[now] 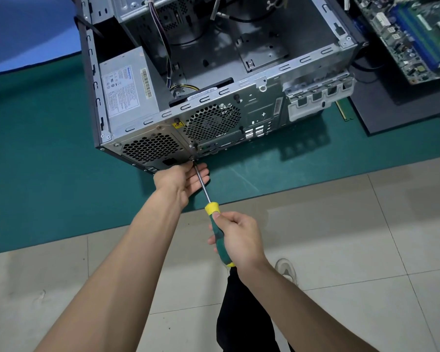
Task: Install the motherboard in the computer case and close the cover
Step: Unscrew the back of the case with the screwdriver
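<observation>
Right hand (239, 240) grips the screwdriver (215, 224), left hand (182, 180) lies open steadying its shaft at the computer case (214, 80) rear, centre frame; a tilted tip risks slipping off.

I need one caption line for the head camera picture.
Right hand drives green-yellow screwdriver into open grey metal computer case; left hand steadies its shaft.

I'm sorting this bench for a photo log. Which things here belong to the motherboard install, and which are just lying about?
In the job: computer case, motherboard, screwdriver, right hand, left hand.

Lying about: green strip beside the case, black mat.
</observation>
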